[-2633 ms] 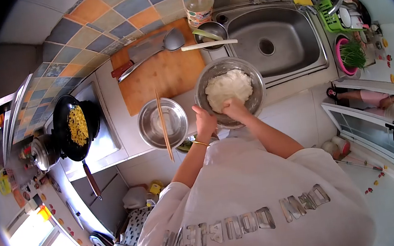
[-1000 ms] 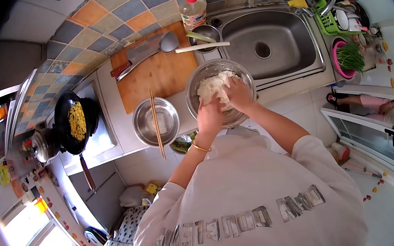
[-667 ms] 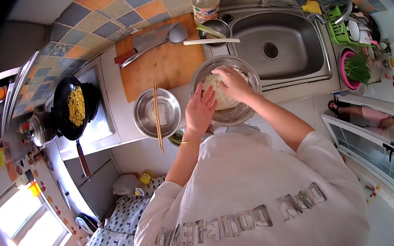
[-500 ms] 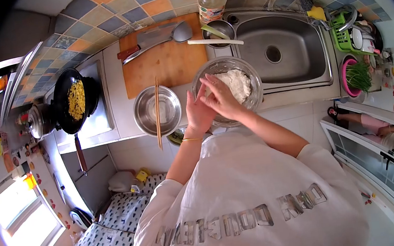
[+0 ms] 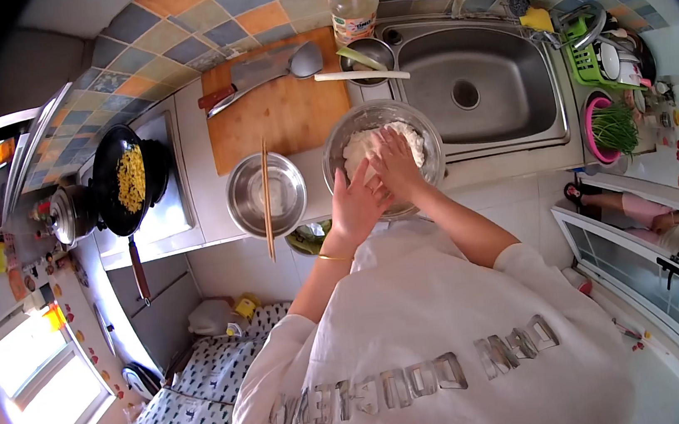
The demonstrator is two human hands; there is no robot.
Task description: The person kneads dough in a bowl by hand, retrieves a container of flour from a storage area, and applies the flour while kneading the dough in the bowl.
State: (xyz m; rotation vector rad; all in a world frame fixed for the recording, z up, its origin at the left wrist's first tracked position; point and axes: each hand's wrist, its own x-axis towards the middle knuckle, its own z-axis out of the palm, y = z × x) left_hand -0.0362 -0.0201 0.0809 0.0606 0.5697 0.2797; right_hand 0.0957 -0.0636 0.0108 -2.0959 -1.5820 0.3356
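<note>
A lump of pale, floury dough (image 5: 359,148) lies in a metal bowl (image 5: 332,140) at the front of the counter. My right hand (image 5: 396,168) is over the bowl with its fingers stretched out flat on the dough. Just left of it, my left hand (image 5: 358,206) is at the bowl's near rim, fingers apart and holding nothing. Part of the dough is hidden under my hands. Left of this bowl stands a second metal bowl (image 5: 246,212) with a pair of chopsticks (image 5: 267,191) laid across it.
Behind lies a cutting board (image 5: 279,118) with a cleaver (image 5: 256,69) and a ladle (image 5: 304,61). A sink (image 5: 473,134) is at right, beside greens in a pink basin (image 5: 594,141). At left, a wok (image 5: 109,188) holds yellow pieces. Another person (image 5: 650,218) is beyond the door.
My right hand has moved from against my left hand down onto the dough. My left hand has shifted slightly right and nearer to me, and the hands are apart at the fingers.
</note>
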